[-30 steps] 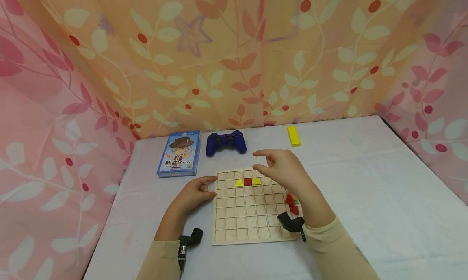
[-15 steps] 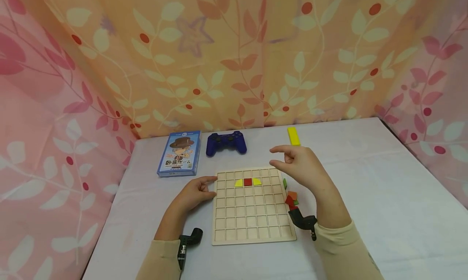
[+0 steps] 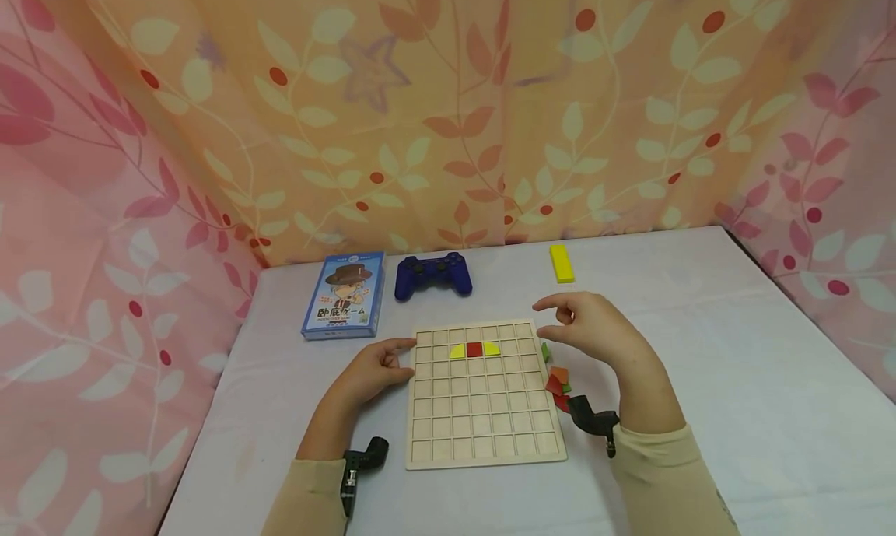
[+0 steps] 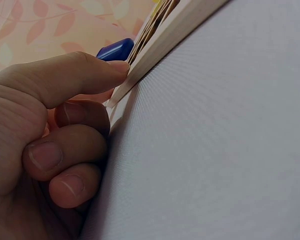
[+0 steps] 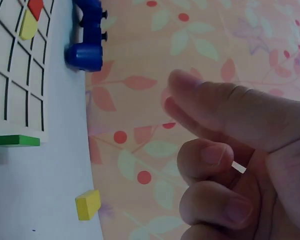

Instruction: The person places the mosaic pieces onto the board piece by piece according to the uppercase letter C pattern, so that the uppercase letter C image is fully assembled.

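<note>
A pale wooden grid board (image 3: 462, 427) lies flat on the white table. Near its far edge a red square tile (image 3: 474, 349) sits in a cell between two yellow rounded tiles (image 3: 457, 352). My left hand (image 3: 369, 374) rests at the board's left side, index fingertip and thumb against the edge, the other fingers curled under. Just off the far right corner hovers my right hand (image 3: 598, 334), thumb and index finger apart with nothing between them. Below its fingertips a green piece (image 5: 17, 141) stands by the board's right edge. Loose red and orange pieces (image 3: 558, 375) lie farther down that side.
Behind the board are a blue game box (image 3: 344, 296) and a dark blue game controller (image 3: 434, 276). A yellow block (image 3: 561, 264) lies at the back right. Floral curtains (image 3: 448, 131) hang around the table's back and sides.
My right hand has moved right from above the board to beyond its right edge, uncovering the green, orange and red pieces. The left hand and the tiles on the board stay put.
</note>
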`<state>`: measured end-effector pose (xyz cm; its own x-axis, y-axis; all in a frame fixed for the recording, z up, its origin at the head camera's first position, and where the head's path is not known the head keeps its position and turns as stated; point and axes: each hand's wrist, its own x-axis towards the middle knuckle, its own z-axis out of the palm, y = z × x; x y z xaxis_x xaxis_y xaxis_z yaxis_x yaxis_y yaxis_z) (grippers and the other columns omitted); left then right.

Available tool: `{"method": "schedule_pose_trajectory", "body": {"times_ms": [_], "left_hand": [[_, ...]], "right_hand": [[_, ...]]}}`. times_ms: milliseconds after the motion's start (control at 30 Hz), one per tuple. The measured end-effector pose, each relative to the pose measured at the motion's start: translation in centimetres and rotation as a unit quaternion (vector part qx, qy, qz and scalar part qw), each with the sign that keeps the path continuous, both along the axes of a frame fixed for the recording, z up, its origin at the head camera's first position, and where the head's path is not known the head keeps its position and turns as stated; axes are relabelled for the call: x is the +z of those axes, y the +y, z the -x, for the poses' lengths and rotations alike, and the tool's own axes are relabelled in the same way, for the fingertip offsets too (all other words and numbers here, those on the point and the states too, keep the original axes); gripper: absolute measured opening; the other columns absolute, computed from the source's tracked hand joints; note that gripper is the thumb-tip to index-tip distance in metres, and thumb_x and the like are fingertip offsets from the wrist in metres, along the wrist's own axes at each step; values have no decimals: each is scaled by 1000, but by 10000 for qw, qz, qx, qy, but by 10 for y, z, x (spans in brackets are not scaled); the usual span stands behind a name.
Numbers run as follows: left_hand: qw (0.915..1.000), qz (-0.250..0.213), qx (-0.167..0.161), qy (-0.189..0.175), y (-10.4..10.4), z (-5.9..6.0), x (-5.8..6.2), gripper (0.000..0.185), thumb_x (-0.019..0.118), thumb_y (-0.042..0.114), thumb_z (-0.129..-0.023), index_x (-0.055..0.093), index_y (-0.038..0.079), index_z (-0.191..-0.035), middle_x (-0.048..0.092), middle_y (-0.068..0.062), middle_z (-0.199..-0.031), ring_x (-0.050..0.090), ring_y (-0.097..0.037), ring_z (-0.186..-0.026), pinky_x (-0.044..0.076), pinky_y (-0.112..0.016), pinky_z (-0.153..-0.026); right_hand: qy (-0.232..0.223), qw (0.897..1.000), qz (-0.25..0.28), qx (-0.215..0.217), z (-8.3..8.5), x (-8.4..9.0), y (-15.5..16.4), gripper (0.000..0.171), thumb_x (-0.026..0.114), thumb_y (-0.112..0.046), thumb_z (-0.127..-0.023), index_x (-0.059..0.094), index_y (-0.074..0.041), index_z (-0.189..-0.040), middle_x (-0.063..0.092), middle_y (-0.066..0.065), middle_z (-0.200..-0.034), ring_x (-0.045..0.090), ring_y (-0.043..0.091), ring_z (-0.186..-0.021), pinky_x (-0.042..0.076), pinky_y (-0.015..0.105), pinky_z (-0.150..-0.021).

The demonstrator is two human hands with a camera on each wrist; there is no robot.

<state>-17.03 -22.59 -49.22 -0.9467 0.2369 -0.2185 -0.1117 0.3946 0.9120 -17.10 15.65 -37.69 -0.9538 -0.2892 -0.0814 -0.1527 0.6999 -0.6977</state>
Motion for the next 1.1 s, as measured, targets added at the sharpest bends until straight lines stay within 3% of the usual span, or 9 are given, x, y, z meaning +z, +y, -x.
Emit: {"method": "schedule_pose_trajectory", "body": {"times_ms": [233, 567, 933, 1100], "left_hand": [[10000, 19, 11, -5, 0, 0, 1, 57, 80, 7, -87, 62, 6, -141, 49, -1, -62, 38, -12, -53, 32, -26, -49], [9999, 95, -27, 31, -1, 0, 1, 57, 80, 7, -87, 61, 6, -142, 48, 0, -62, 38, -12, -52, 32, -26, -49], [10000, 69, 22, -33, -1, 0, 1, 58, 80, 7, -87, 61, 7, -142, 48, 0, -63, 38, -11, -52, 31, -25, -49], [9999, 104, 60, -21, -1, 0, 1, 57, 80, 7, -87, 62, 8, -141, 48, 0, -63, 38, -12, -53, 31, -25, -49]], "right_hand": [[-181, 9987, -434, 215, 1, -10, 0, 33, 77, -14, -87, 73, -7, -120, 45, 3, -75, 41, 19, -65, 34, 34, -59], [-820, 9900, -1145, 58, 4, -28, -11, 36, 75, -12, -83, 73, -9, -119, 57, 6, -85, 52, 23, -72, 42, 35, -63], [-655, 9851, -1579, -169, 5, -42, -17, 31, 75, -4, -76, 74, -8, -107, 66, 5, -89, 56, 24, -78, 47, 41, -69], [-666, 9839, -1648, -152, 6, -45, -13, 29, 72, -6, -79, 72, -6, -109, 66, 6, -90, 57, 25, -81, 48, 44, -74]]}}
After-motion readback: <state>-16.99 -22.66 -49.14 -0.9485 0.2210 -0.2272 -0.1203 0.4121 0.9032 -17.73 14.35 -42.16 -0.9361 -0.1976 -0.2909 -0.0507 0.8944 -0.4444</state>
